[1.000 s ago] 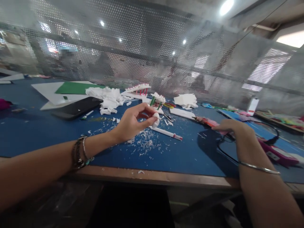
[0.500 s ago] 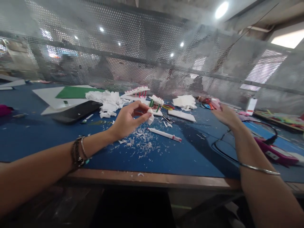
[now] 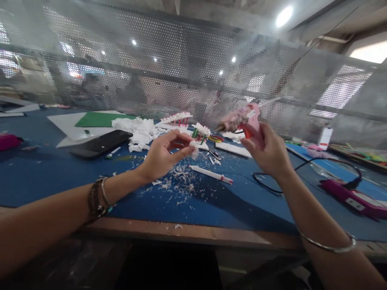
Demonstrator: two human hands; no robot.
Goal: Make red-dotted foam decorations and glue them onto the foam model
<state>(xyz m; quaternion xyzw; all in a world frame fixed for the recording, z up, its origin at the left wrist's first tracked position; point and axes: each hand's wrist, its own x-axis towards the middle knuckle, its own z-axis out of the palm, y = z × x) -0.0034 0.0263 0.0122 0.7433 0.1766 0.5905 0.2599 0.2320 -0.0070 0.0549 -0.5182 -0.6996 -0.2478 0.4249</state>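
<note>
A small white piece of crumpled paper [image 3: 195, 152] is pinched between the thumb and fingers of my left hand [image 3: 166, 153]. My right hand [image 3: 270, 150] grips a pink hot glue gun [image 3: 252, 117] by its handle, raised above the table with its nozzle pointing left. Just beyond my left hand stand a small model with green posts and a white top [image 3: 202, 129] and another with red posts and a slanted white top [image 3: 178, 117]. Below, a white marker pen [image 3: 211, 174] lies among scattered white shreds [image 3: 181, 183].
A black phone [image 3: 101, 144] lies at left by crumpled white paper [image 3: 140, 129] and a green sheet [image 3: 98, 119]. A white strip [image 3: 232, 149] sits behind the marker. At right are a magenta power strip [image 3: 353, 197] and a black cable [image 3: 305, 161]. Perforated metal screen [image 3: 181, 52] stands behind.
My right hand has lifted the glue gun off the far right of the table and brought it left, nearer my left hand. The left hand keeps its pinch, almost still.
</note>
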